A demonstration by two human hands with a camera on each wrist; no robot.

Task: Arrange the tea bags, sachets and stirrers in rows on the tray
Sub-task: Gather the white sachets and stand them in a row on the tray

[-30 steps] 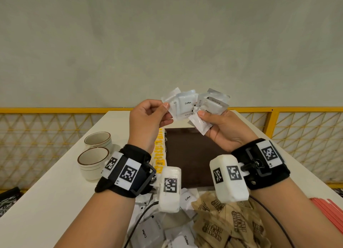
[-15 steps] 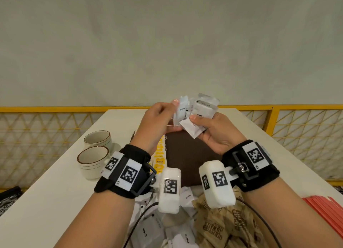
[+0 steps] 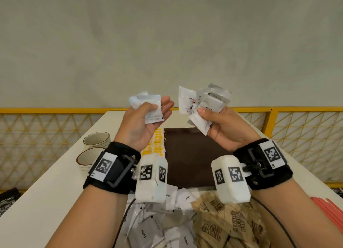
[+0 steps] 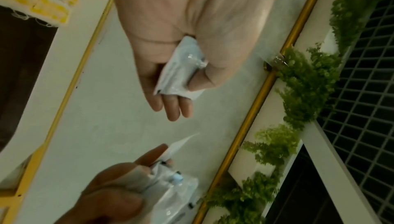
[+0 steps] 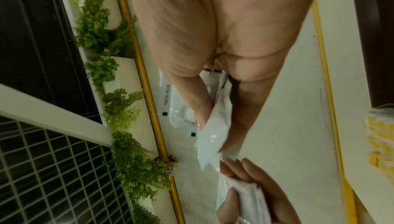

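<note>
Both hands are raised above the dark brown tray (image 3: 193, 155). My left hand (image 3: 148, 116) pinches a small stack of white coffee sachets (image 3: 151, 106) under its thumb, fingers straight behind them; the same sachets (image 4: 181, 69) show in the left wrist view. My right hand (image 3: 213, 117) grips a fanned bunch of white coffee sachets (image 3: 206, 103), seen again as a bunch (image 5: 213, 123) in the right wrist view. The two hands are apart. A row of yellow tea bags (image 3: 157, 143) lies along the tray's left side.
Loose white coffee sachets (image 3: 159, 220) and brown sugar sachets (image 3: 228, 221) are piled at the near table edge. Two cups (image 3: 92, 149) stand at the left. Red stirrers (image 3: 330, 210) lie at the right. A yellow lattice railing (image 3: 297, 129) runs behind the table.
The hands were together over one bunch of sachets; now they have drawn apart, the left carrying off a small stack and turning palm up, the right keeping the rest.
</note>
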